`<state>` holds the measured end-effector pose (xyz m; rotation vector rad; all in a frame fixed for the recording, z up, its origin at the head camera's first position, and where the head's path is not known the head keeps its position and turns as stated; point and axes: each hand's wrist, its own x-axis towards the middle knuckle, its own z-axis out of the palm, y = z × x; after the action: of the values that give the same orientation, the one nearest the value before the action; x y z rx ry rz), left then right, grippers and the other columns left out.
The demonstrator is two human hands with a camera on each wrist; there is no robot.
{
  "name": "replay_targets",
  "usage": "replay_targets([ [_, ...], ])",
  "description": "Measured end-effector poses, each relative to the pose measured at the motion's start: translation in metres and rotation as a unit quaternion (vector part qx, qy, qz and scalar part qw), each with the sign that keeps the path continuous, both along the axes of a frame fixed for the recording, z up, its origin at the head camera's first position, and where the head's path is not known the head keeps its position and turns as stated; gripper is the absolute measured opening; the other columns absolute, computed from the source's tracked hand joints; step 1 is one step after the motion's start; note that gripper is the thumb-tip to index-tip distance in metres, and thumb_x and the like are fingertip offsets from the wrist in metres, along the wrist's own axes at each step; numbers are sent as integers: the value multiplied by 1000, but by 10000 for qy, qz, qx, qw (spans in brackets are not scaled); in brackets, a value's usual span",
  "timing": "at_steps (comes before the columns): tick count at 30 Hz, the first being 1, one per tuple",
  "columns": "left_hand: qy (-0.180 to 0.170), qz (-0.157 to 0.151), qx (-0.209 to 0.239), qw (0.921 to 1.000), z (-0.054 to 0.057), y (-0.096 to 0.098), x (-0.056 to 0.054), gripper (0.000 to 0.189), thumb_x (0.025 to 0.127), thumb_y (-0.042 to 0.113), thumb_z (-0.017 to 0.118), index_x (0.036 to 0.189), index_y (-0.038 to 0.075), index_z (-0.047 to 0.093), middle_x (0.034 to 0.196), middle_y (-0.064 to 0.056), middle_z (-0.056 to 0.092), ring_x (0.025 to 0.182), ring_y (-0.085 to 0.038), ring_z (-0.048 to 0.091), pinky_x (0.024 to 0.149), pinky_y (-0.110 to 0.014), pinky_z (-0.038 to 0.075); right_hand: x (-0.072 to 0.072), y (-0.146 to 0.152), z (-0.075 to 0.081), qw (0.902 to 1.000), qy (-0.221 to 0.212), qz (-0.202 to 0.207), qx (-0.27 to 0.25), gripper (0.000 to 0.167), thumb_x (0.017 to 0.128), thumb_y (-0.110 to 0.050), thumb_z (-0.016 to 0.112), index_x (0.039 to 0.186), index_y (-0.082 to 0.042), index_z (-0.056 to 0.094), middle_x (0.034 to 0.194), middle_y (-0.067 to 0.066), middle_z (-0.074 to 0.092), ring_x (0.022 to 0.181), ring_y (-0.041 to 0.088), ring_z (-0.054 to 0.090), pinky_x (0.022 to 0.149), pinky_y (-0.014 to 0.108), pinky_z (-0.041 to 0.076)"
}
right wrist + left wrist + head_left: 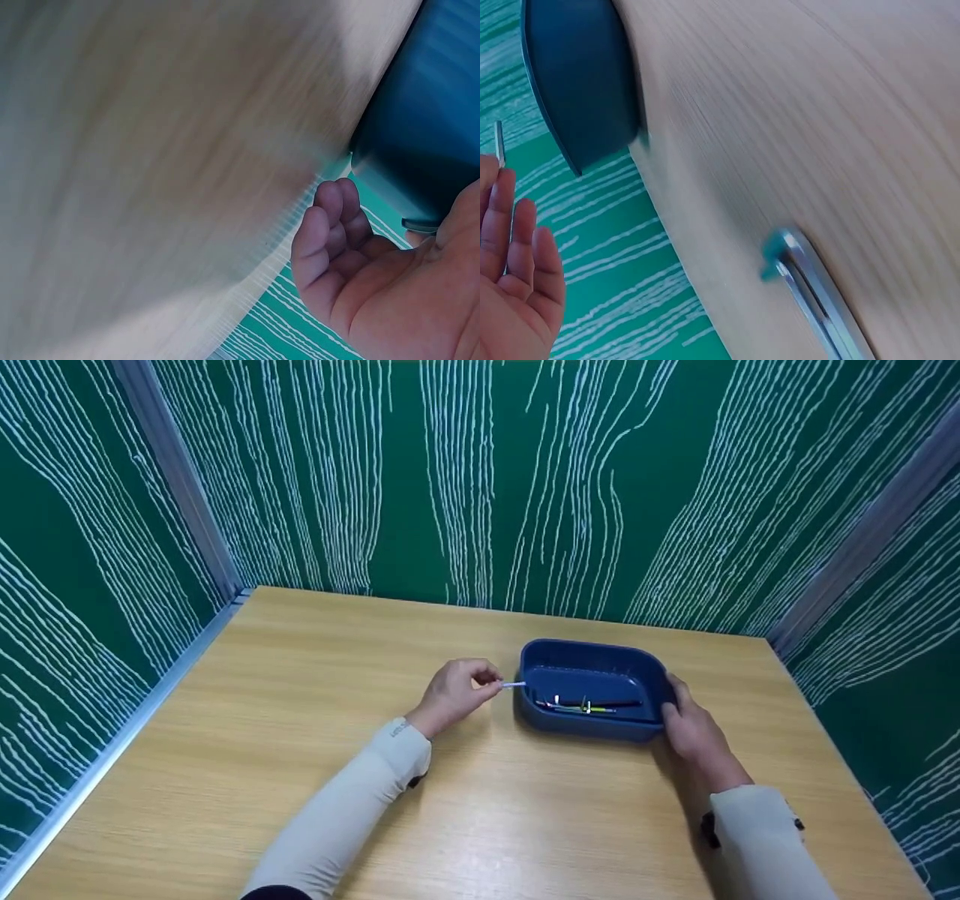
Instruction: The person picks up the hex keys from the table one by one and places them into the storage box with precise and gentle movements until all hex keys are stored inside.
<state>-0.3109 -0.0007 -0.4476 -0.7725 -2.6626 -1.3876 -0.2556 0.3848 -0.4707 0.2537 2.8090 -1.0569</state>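
My left hand point(456, 691) pinches a thin silvery stick point(513, 684) between thumb and fingertips, just left of a dark blue bin point(592, 727). The stick's far tip overlaps the bin's left rim in the head view. In the left wrist view the silvery stick point(499, 142) pokes up past the fingertips, and the other fingers are loosely bent. My right hand point(696, 731) holds the bin's right end, thumb at the rim. Inside the bin, along its near wall, lie a black pen-like stick point(619, 703) and a slim yellow-green one point(602, 710).
The bin stands on a light wooden table point(300, 720), right of its middle. Green panels point(405, 495) with white wavy lines enclose the table's back and sides. Metal posts point(176, 472) rise at the back corners.
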Motion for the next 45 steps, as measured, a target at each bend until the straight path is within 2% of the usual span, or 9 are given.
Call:
replay_targets([
  [6, 105, -55, 160, 9998, 2, 18, 2, 11, 90, 23, 67, 96, 15, 72, 91, 9, 68, 89, -11, 59, 88, -36, 51, -2, 1, 2, 9998, 69, -2, 206, 59, 103, -38, 17, 155, -25, -8, 159, 24, 1, 144, 51, 7, 110, 68, 11],
  [8, 19, -52, 210, 9998, 3, 24, 2, 9, 90, 22, 67, 95, 17, 72, 91, 10, 67, 89, -10, 58, 86, -33, 50, -3, 1, 2, 9995, 117, 10, 309, 59, 103, -36, 17, 155, -22, -7, 159, 26, 3, 143, 51, 9, 110, 68, 12],
  [12, -211, -56, 244, 9995, 3, 35, 3, 6, 90, 22, 67, 93, 24, 71, 91, 12, 66, 89, -9, 58, 83, -26, 50, -4, 1, 4, 9998, 49, -10, 201, 59, 103, -36, 17, 155, -24, -9, 160, 24, 0, 144, 50, 6, 110, 68, 10],
  [18, -491, -183, 279, 9982, 4, 49, 3, 7, 90, 22, 67, 93, 27, 70, 91, 12, 64, 89, -10, 57, 84, -22, 51, -5, 1, 4, 9998, 13, 21, 174, 59, 103, -38, 17, 154, -26, -11, 160, 23, -2, 145, 49, 4, 110, 68, 9],
  [25, -559, -307, 109, 9979, 4, 59, 2, 7, 90, 20, 67, 95, 23, 70, 93, 10, 64, 89, -10, 58, 84, -21, 51, -6, 1, 3, 9998, 2, 16, 196, 59, 103, -38, 17, 154, -26, -10, 160, 23, -1, 144, 49, 5, 110, 68, 10],
  [31, -809, -244, 13, 9964, 1, 64, -1, 10, 89, 19, 68, 98, 16, 71, 91, 8, 63, 88, -11, 57, 81, -21, 51, -4, 0, 1, 9997, -7, 25, 234, 59, 103, -39, 17, 154, -26, -9, 159, 25, 0, 143, 51, 6, 110, 69, 10],
  [34, -808, -221, 40, 9965, -1, 67, -3, 14, 88, 19, 69, 99, 12, 72, 89, 7, 64, 86, -11, 58, 78, -21, 51, -3, 0, -1, 9996, 85, 24, 269, 58, 103, -36, 18, 154, -27, -9, 159, 25, 2, 143, 51, 8, 109, 69, 11],
  [40, -832, -160, 50, 9964, -1, 75, -2, 9, 86, 19, 71, 93, 14, 72, 84, 8, 65, 80, -9, 59, 72, -19, 51, -2, -1, -3, 9998, 154, -11, 157, 58, 104, -34, 19, 154, -29, -10, 160, 22, 0, 144, 49, 5, 110, 68, 10],
  [45, -734, -204, -189, 9969, 0, 82, -1, 6, 86, 18, 71, 91, 14, 72, 82, 8, 65, 77, -8, 60, 70, -18, 51, -2, 0, -3, 10000, 81, -33, 40, 58, 104, -36, 18, 153, -31, -12, 161, 19, -4, 145, 48, 3, 110, 69, 9],
])
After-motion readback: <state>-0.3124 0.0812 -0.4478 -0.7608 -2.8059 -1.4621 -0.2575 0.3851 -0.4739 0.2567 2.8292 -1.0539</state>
